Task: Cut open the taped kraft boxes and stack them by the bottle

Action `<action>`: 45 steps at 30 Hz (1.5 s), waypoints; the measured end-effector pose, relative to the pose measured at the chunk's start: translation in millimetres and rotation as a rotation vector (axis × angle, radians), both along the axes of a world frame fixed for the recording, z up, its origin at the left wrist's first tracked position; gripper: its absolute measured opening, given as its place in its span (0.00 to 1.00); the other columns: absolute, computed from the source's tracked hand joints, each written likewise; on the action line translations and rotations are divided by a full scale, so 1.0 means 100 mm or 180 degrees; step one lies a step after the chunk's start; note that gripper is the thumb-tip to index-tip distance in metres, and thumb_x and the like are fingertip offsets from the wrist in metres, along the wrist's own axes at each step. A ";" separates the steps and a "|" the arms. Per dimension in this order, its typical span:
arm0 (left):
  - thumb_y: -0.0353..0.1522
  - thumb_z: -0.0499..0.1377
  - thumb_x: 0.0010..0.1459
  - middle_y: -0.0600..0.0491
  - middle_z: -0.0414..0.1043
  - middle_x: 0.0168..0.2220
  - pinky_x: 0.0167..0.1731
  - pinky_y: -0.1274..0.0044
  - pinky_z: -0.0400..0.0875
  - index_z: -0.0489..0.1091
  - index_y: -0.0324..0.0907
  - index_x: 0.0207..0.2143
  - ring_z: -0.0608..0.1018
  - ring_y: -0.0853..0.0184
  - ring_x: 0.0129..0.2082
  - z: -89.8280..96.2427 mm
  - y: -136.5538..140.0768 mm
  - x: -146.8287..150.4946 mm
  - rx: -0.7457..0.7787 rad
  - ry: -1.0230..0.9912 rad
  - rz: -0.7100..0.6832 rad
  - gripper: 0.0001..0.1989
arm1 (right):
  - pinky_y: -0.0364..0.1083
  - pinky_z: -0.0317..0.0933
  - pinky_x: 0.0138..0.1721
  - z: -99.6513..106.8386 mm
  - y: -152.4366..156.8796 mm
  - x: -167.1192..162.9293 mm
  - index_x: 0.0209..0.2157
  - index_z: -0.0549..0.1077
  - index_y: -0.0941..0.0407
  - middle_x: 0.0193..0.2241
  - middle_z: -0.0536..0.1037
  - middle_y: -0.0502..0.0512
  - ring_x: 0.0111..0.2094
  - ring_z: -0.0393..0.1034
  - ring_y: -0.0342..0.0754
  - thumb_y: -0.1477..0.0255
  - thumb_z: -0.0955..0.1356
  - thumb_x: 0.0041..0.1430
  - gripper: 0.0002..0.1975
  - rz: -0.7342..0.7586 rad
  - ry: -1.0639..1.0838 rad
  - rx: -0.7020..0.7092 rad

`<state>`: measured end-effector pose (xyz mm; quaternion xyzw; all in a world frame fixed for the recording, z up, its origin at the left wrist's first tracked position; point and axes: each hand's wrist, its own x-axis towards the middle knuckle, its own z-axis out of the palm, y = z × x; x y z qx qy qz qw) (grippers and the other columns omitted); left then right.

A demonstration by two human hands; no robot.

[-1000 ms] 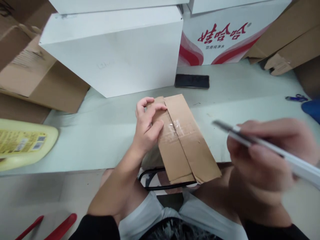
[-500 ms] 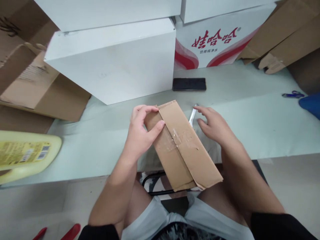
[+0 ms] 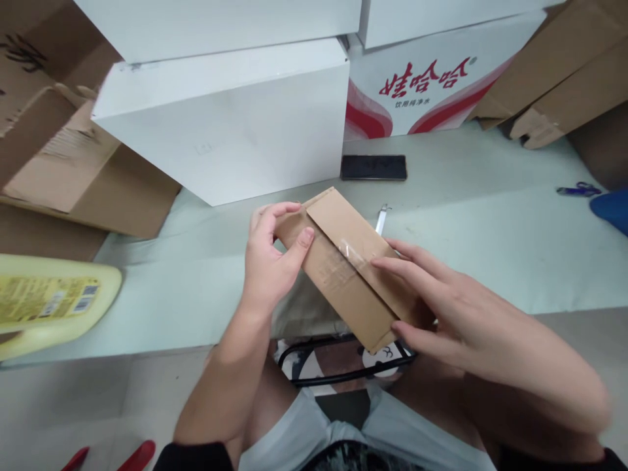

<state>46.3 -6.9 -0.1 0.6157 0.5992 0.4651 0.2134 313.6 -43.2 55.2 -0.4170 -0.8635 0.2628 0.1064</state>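
A small brown cardboard box (image 3: 343, 261) is held at a slant above the table's front edge, clear tape across the seam between its flaps. My left hand (image 3: 275, 245) grips its upper left end, thumb on the top face and fingers around the far edge. At the lower right end my right hand (image 3: 432, 294) holds the box too, thumb at the near edge and fingers over the top. Just beyond the box lies a slim white-handled tool (image 3: 381, 219) on the tablecloth, partly hidden by the box.
A black phone (image 3: 374, 167) lies before the stacked white cartons (image 3: 226, 131). On the left are a yellow bottle (image 3: 53, 304) and an open brown carton (image 3: 122, 190). Blue-handled scissors (image 3: 579, 190) lie far right on the pale green tablecloth (image 3: 500, 229).
My right hand has moved from beside the white-handled tool down onto the box's right end and taken hold. The box has turned slightly, its lower end raised; my left hand keeps its grip.
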 end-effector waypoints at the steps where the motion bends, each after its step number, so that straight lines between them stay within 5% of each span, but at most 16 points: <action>1: 0.42 0.66 0.61 0.48 0.74 0.51 0.51 0.66 0.76 0.73 0.48 0.50 0.77 0.58 0.52 0.00 0.00 0.00 -0.0011 -0.0009 0.0000 0.16 | 0.52 0.78 0.42 0.01 0.01 0.01 0.66 0.63 0.49 0.70 0.63 0.66 0.49 0.81 0.56 0.70 0.66 0.65 0.28 -0.0010 0.0023 -0.0011; 8: 0.45 0.65 0.61 0.47 0.74 0.53 0.43 0.71 0.79 0.74 0.47 0.50 0.79 0.58 0.52 -0.05 0.05 -0.06 -0.0142 -0.0444 -0.0052 0.18 | 0.52 0.77 0.42 0.05 0.04 0.02 0.58 0.71 0.54 0.62 0.75 0.65 0.55 0.78 0.61 0.70 0.66 0.64 0.21 -0.0505 0.0393 0.0388; 15: 0.45 0.66 0.61 0.49 0.76 0.50 0.41 0.73 0.78 0.74 0.48 0.49 0.79 0.61 0.48 -0.06 0.06 -0.07 -0.0009 -0.0687 -0.0003 0.17 | 0.53 0.78 0.43 0.04 0.05 0.00 0.58 0.72 0.57 0.59 0.78 0.68 0.51 0.82 0.60 0.68 0.64 0.69 0.19 -0.0426 0.0424 0.0483; 23: 0.43 0.65 0.62 0.51 0.75 0.44 0.41 0.71 0.77 0.72 0.48 0.47 0.79 0.62 0.43 -0.05 0.05 -0.05 0.0138 -0.0804 0.0058 0.15 | 0.53 0.76 0.41 -0.07 0.08 -0.04 0.59 0.70 0.60 0.50 0.83 0.67 0.47 0.82 0.59 0.74 0.61 0.71 0.18 -0.0463 0.0290 0.1313; 26: 0.42 0.67 0.61 0.50 0.75 0.44 0.41 0.73 0.75 0.73 0.46 0.46 0.78 0.64 0.42 -0.06 0.06 -0.08 0.0238 -0.1130 0.0022 0.15 | 0.47 0.73 0.31 -0.07 0.09 -0.06 0.56 0.72 0.57 0.43 0.86 0.61 0.35 0.83 0.53 0.74 0.61 0.72 0.16 -0.0487 0.0373 0.1427; 29: 0.43 0.70 0.57 0.50 0.75 0.43 0.39 0.75 0.74 0.73 0.45 0.46 0.78 0.65 0.40 -0.05 0.06 -0.11 0.0306 -0.1442 -0.0084 0.18 | 0.43 0.65 0.23 -0.04 0.09 -0.06 0.52 0.74 0.53 0.31 0.84 0.51 0.21 0.75 0.45 0.73 0.61 0.72 0.13 -0.1068 0.0511 0.1606; 34: 0.36 0.72 0.51 0.51 0.75 0.40 0.40 0.77 0.71 0.77 0.45 0.40 0.76 0.66 0.41 0.02 0.06 -0.09 0.0616 -0.1755 -0.0049 0.14 | 0.41 0.58 0.19 -0.01 0.10 -0.03 0.49 0.76 0.52 0.18 0.73 0.43 0.15 0.65 0.41 0.72 0.62 0.72 0.12 -0.1400 0.0683 0.1341; 39: 0.34 0.66 0.45 0.55 0.68 0.24 0.27 0.77 0.66 0.74 0.44 0.28 0.71 0.68 0.26 0.18 0.06 -0.02 0.0579 -0.2772 0.0230 0.06 | 0.41 0.61 0.21 -0.03 0.09 -0.01 0.49 0.77 0.52 0.24 0.78 0.46 0.19 0.68 0.41 0.72 0.63 0.71 0.12 -0.1388 0.0845 0.1207; 45: 0.34 0.64 0.49 0.58 0.53 0.14 0.23 0.77 0.63 0.66 0.43 0.20 0.60 0.72 0.17 0.37 0.02 -0.04 0.0355 -0.2989 -0.0152 0.11 | 0.40 0.59 0.19 -0.03 0.08 -0.01 0.47 0.77 0.52 0.21 0.75 0.44 0.17 0.65 0.40 0.73 0.64 0.70 0.11 -0.1320 0.0966 0.1199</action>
